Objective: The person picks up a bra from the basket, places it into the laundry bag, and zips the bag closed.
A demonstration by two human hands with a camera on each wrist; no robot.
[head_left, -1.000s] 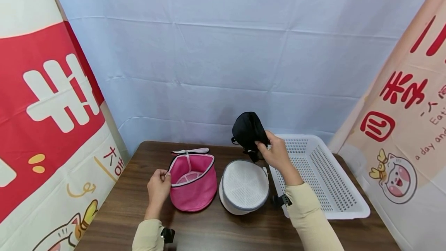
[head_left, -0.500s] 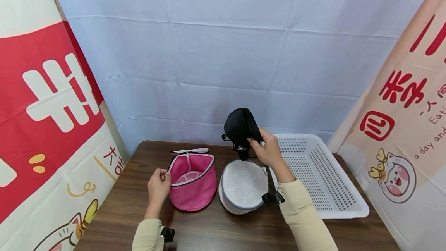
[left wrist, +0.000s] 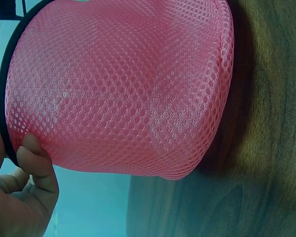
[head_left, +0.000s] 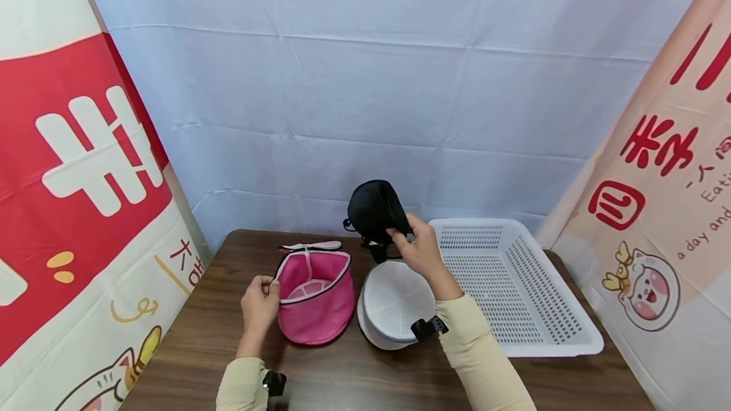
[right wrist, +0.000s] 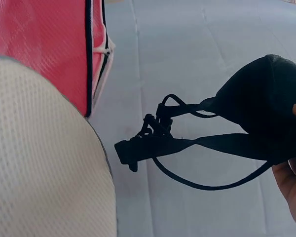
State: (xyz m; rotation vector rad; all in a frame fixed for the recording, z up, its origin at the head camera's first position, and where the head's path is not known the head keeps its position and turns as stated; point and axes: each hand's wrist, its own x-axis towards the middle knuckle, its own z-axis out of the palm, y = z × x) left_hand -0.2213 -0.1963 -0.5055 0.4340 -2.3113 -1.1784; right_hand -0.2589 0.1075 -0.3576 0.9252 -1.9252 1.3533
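A pink mesh laundry bag (head_left: 316,316) stands on the table with its zipped mouth open and a white inner frame showing. My left hand (head_left: 259,309) pinches the left side of its rim; the left wrist view shows thumb and fingers at the black zip edge (left wrist: 2,98). Above the table's back edge, my right hand (head_left: 424,249) grips a folded black bra (head_left: 374,211) by its right side. In the right wrist view, the bra's straps (right wrist: 222,143) dangle to the left, apart from the pink bag. Part of my right hand is cut off in that view.
A round white mesh laundry bag (head_left: 400,303) stands between the pink bag and a white perforated plastic basket (head_left: 571,341) on the right. A pale cloth (head_left: 365,94) hangs behind the brown wooden table (head_left: 354,379).
My right hand has carried the black bra leftward, from beside the basket to above and behind the white bag. My left hand keeps its hold on the pink bag's rim.
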